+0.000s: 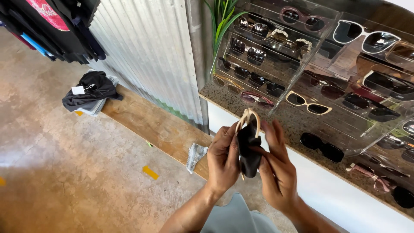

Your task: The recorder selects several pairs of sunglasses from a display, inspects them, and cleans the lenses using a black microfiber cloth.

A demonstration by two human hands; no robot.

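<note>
**Cream sunglasses held with black cloth before display counter**

We observe a pair of cream plastic-framed sunglasses held upright in front of the counter, long axis near vertical, the folded arms pointing up. A black soft cloth wraps the lower part. The left hand grips frame and cloth from the side; the right hand pinches the cloth, its upper fingers spread. Behind them, a speckled stone countertop carries clear acrylic tiered racks of sunglasses. A corrugated metal wall, a wooden plank platform and a stained concrete floor lie to the left.
</note>
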